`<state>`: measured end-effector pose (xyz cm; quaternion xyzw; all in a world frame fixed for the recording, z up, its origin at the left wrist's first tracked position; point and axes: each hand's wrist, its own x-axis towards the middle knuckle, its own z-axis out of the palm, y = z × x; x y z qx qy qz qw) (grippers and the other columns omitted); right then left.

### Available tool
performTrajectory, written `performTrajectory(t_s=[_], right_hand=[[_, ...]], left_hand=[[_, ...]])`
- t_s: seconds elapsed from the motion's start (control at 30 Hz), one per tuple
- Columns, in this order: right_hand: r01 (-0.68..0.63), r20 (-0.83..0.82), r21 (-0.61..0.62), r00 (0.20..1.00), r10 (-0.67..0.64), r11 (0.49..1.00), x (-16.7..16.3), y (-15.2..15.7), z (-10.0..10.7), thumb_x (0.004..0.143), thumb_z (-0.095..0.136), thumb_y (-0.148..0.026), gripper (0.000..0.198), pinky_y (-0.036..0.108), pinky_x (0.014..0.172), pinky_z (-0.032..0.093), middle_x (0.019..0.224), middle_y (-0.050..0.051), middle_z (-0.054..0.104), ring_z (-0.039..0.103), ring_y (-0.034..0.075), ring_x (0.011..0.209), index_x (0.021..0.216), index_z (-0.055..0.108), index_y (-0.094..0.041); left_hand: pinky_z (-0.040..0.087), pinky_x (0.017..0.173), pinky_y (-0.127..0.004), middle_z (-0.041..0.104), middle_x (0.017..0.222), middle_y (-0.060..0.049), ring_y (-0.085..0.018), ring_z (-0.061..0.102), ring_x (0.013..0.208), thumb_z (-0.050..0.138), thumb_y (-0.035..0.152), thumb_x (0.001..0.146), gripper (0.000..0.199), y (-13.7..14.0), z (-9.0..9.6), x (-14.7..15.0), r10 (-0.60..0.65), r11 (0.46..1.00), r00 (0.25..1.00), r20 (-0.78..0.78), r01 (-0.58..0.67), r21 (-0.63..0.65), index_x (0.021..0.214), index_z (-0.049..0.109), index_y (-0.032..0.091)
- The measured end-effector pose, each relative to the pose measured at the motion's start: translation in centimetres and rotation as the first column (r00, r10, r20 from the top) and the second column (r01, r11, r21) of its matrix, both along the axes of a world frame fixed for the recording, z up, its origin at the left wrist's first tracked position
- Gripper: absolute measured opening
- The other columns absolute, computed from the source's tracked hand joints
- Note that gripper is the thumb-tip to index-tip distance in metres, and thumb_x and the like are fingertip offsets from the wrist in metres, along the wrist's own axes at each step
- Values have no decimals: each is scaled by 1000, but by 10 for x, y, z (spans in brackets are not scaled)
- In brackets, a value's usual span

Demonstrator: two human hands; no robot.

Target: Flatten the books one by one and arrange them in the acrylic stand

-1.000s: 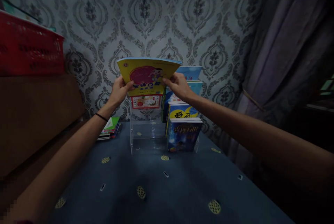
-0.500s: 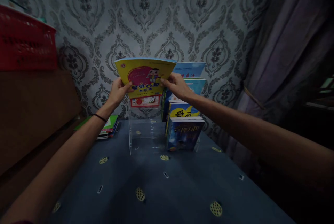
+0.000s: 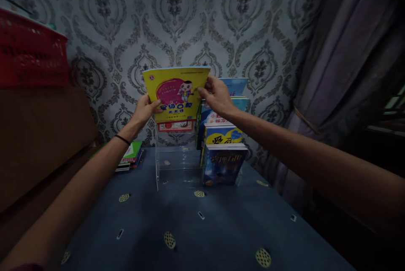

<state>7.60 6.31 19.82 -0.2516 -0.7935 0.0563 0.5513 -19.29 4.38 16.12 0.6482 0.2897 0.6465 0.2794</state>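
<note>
A yellow workbook (image 3: 172, 89) with a pink blot and a cartoon child on its cover is held upright between both hands. My left hand (image 3: 144, 110) pinches its left edge, thumb in front. On the right edge, my right hand (image 3: 217, 94) grips it the same way. Behind its lower edge shows a red-bordered book (image 3: 176, 126), mostly hidden. Both are at the back of a clear acrylic book rack (image 3: 157, 163). The rack's right half holds a dark blue book (image 3: 224, 165) in front, a yellow-and-blue book (image 3: 221, 135) and light blue books (image 3: 236, 87) behind.
Left of the rack, a small stack of books (image 3: 133, 155) lies on the blue patterned tablecloth (image 3: 142, 220). A red basket (image 3: 33, 52) stands on a brown box (image 3: 44, 132) at the left. Patterned wallpaper is behind, and a tied curtain (image 3: 319, 94) hangs at the right.
The yellow workbook has turned more upright, its cover now facing me, and its bottom edge sits slightly lower. My right hand has shifted slightly up and right. Both hands still hold it.
</note>
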Motion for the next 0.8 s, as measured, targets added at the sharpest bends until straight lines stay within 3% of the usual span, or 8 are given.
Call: performTrajectory(t_s=[0.17,0.4,0.6,0.8], right_hand=[[29,-4,24,1000,-29,999,-2,4,14,94,57,-32,39,49,84,65,112,8,72,70,28,102,132,55,-25],[284,27,78,958,-287,956,-6,9,33,85,55,-15,54,50,90,60,103,9,72,69,28,93,138,50,-20],[391,128,140,904,-408,910,-7,6,46,83,51,-10,36,42,90,55,102,11,73,68,27,97,115,67,-17],[529,249,174,793,-557,831,-7,2,48,88,53,-17,33,42,89,51,110,12,72,65,31,103,110,77,-19]], left_hand=[[63,64,-28,75,103,-6,-20,70,87,79,24,71,39,4,7,0,-6,999,1000,3,6,-46,106,66,15],[63,61,-30,75,110,-11,-26,72,92,78,25,70,46,16,3,1,-18,992,1000,-16,16,-122,112,64,13],[59,56,-24,75,101,-6,-20,70,83,80,29,68,46,30,-3,-2,-21,991,999,-37,16,-136,108,61,17],[52,55,-25,71,83,-3,-18,65,70,69,28,76,28,47,-12,-6,109,987,963,-245,-134,-89,100,59,17]])
